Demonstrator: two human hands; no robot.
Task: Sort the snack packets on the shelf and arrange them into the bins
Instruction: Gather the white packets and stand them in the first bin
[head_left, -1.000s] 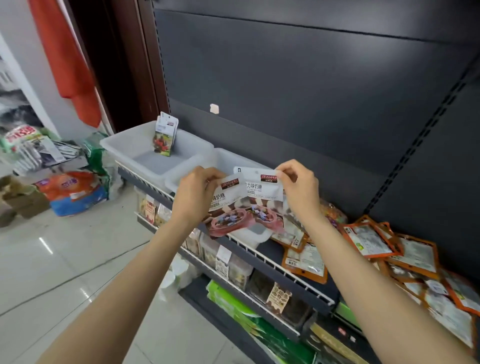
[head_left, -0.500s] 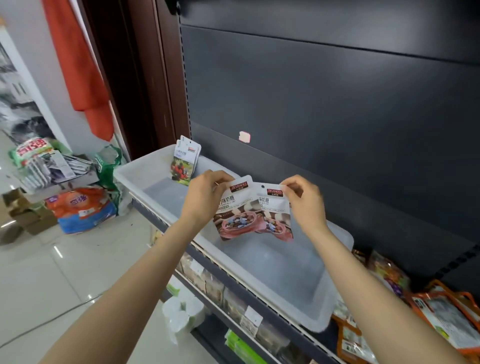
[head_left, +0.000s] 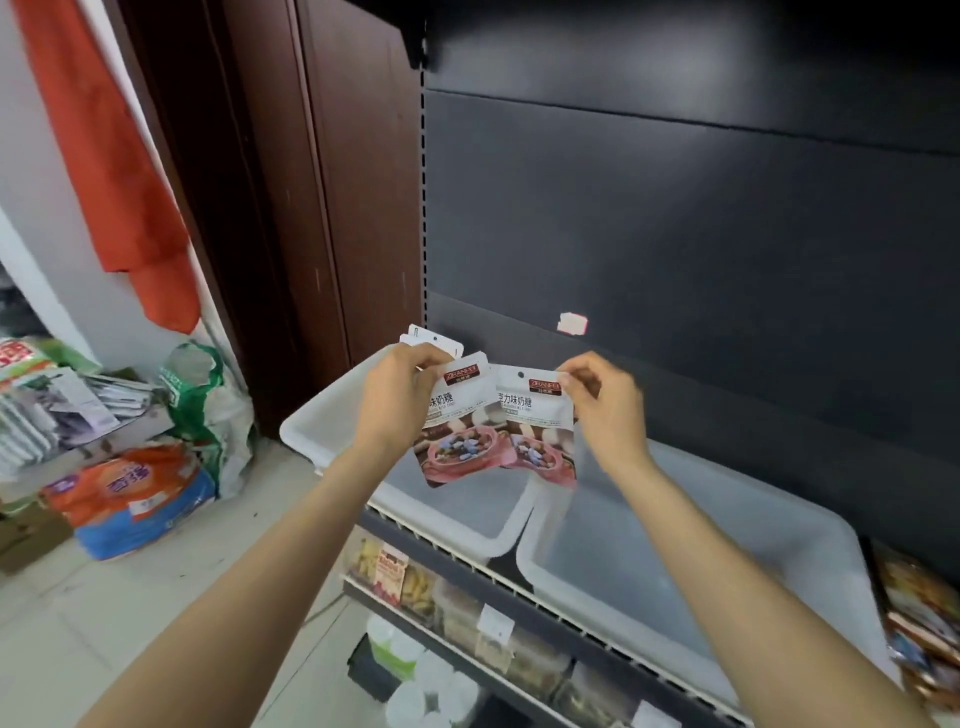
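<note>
Two white snack packets with pink bowls printed on them hang side by side over the bins. My left hand (head_left: 397, 402) pinches the top of the left packet (head_left: 457, 431). My right hand (head_left: 608, 410) pinches the top corner of the right packet (head_left: 540, 431). Below them stand two translucent white bins on the shelf: a left bin (head_left: 311, 431) and a right bin (head_left: 789, 514). Other white packets (head_left: 431, 340) stand at the back of the left bin, mostly hidden behind my left hand.
Loose orange and brown snack packets (head_left: 919, 618) lie on the shelf right of the bins. The shelf rail (head_left: 467, 561) runs along the front, with packed goods below. Bags (head_left: 130, 493) and a green sack (head_left: 208, 395) sit on the floor at left.
The view has swung left and nearer to the bins. Both hands carried the two packets up and left, so they now hang above the gap between the two bins.
</note>
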